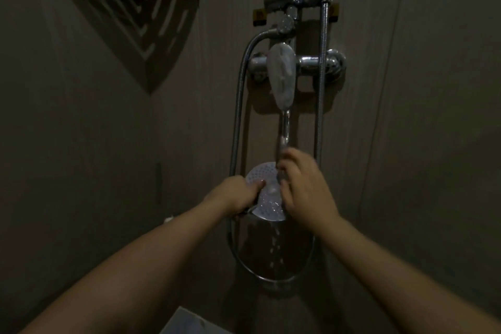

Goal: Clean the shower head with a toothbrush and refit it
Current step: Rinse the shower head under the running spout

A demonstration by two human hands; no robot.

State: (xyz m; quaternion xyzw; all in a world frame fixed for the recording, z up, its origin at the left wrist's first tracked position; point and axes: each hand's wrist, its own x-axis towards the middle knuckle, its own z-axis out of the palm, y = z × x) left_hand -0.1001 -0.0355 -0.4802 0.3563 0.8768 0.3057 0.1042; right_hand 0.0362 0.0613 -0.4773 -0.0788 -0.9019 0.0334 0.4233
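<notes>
The round shower head point(268, 199) faces up at me, its pale face plate full of small holes. My left hand point(233, 194) grips its left rim, thumb on the plate. My right hand point(306, 187) is blurred and curls around a thin dark stick, apparently the toothbrush point(279, 168), held against the plate's upper right. Water runs from the tap spout point(284, 127) onto the head, and drops fall below it point(276, 247).
The chrome mixer point(320, 62) with a whitish lever point(280, 76) is fixed to the tiled wall. The metal hose point(238, 116) loops down under the head. A slotted corner shelf point(135, 8) hangs at upper left. A pale object point(187, 320) sits at the bottom edge.
</notes>
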